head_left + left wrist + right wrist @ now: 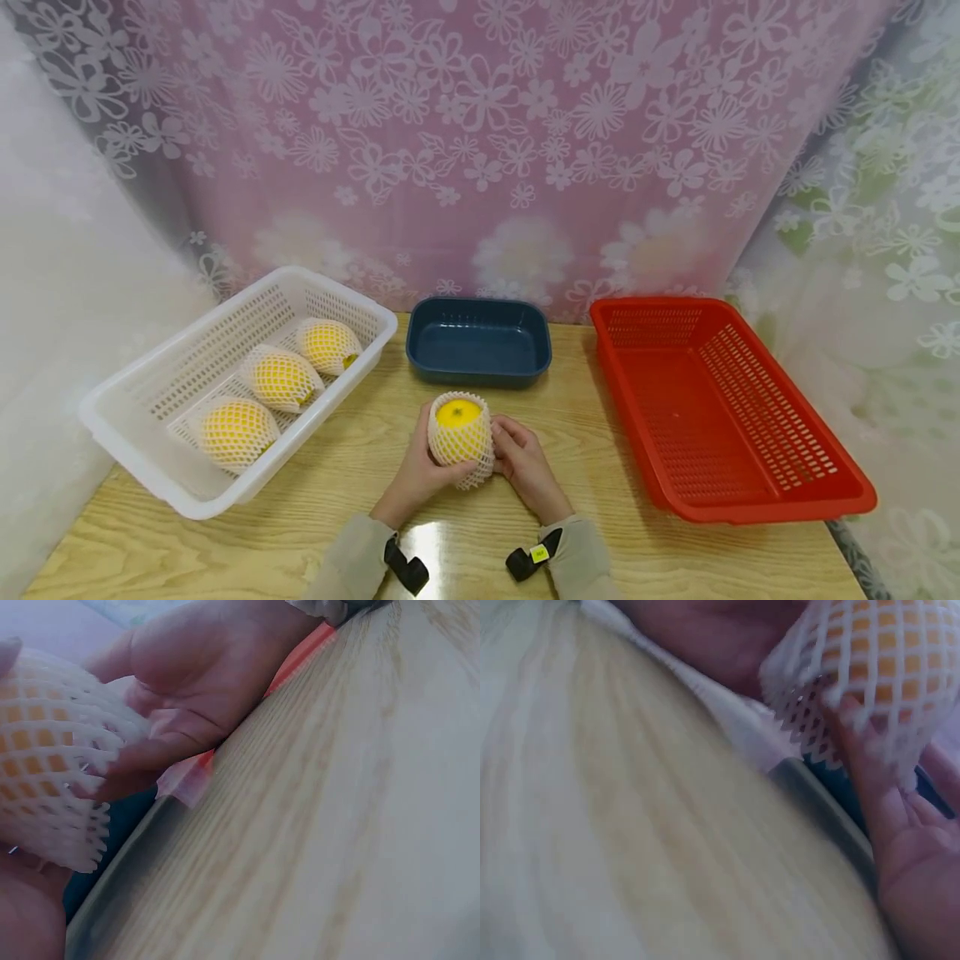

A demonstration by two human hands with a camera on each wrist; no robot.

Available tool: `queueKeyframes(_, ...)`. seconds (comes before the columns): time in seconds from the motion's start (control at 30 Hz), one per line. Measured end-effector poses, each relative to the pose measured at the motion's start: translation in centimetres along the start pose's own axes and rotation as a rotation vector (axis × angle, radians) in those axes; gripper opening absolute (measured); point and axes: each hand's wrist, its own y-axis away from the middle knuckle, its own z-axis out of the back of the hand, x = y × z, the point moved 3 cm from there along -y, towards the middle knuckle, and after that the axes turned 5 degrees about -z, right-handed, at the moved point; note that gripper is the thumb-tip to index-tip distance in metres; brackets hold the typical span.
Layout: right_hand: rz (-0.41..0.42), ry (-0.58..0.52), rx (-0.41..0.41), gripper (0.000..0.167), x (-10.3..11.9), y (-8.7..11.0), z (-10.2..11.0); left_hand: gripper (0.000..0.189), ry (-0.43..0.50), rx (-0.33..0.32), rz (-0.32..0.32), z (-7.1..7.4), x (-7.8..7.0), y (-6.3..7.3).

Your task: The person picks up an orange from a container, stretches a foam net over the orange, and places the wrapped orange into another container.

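A round yellow fruit (pixel 458 413) stands above the table inside a white foam net (pixel 462 446), its top with a small stem mark showing through the open end. My left hand (pixel 422 473) grips the netted fruit from the left, thumb across its front. On the other side, my right hand (pixel 529 469) pinches the net near its lower edge with curled fingers. In the right wrist view a finger (pixel 866 772) of that hand reaches under the net's loose lower rim. The foam net (pixel 45 750) hides the fruit's lower part in the left wrist view.
A white basket (pixel 300 429) at the left holds three more netted yellow fruits (pixel 281 379). Behind my hands stands a dark blue tray (pixel 478 377). A red basket (pixel 660 467) is at the right, on the wooden table (pixel 480 558). A pink flowered curtain (pixel 480 167) hangs behind.
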Motion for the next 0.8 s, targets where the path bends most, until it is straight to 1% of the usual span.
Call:
queueKeyframes(0.1, 0.072, 0.162, -0.108, 0.025, 0.2, 0.1, 0.0, 0.082, -0.004, -0.021, -0.020, 0.2, 0.0, -0.1)
queueKeyframes(0.2, 0.130, 0.306, -0.219, 0.023, 0.6, 0.3, 0.1, 0.079, 0.008, -0.034, -0.027, 0.2, -0.2, -0.1)
queueKeyframes(0.27, 0.164, 0.359, -0.259, 0.022, 0.8, 0.3, 0.1, 0.078, 0.016, -0.042, -0.029, 0.2, -0.2, -0.2)
queueKeyframes(0.37, 0.205, 0.375, -0.262, 0.020, 1.0, 0.3, 0.2, 0.076, 0.030, -0.046, -0.026, 0.1, -0.2, -0.2)
queueKeyframes(0.43, 0.233, 0.350, -0.211, 0.021, 1.0, 0.3, 0.2, 0.074, 0.051, -0.039, -0.018, 0.0, -0.2, -0.2)
queueKeyframes(0.53, 0.244, 0.281, -0.077, 0.030, 0.8, 0.3, 0.1, 0.073, 0.081, -0.022, -0.005, -0.1, -0.2, -0.2)
queueKeyframes(0.6, 0.220, 0.243, 0.033, 0.042, 0.6, 0.3, -0.1, 0.073, 0.101, -0.019, 0.002, -0.1, -0.1, -0.2)
queueKeyframes(0.67, 0.173, 0.213, 0.112, 0.054, 0.2, 0.2, -0.1, 0.075, 0.113, -0.022, 0.003, -0.1, 0.0, -0.3)
queueKeyframes(0.73, 0.132, 0.200, 0.152, 0.061, 0.1, 0.1, -0.3, 0.078, 0.124, -0.019, -0.002, -0.1, 0.1, -0.3)
queueKeyframes(0.8, 0.096, 0.194, 0.163, 0.066, 0.0, 0.1, -0.4, 0.081, 0.128, -0.016, -0.004, -0.1, 0.2, -0.4)
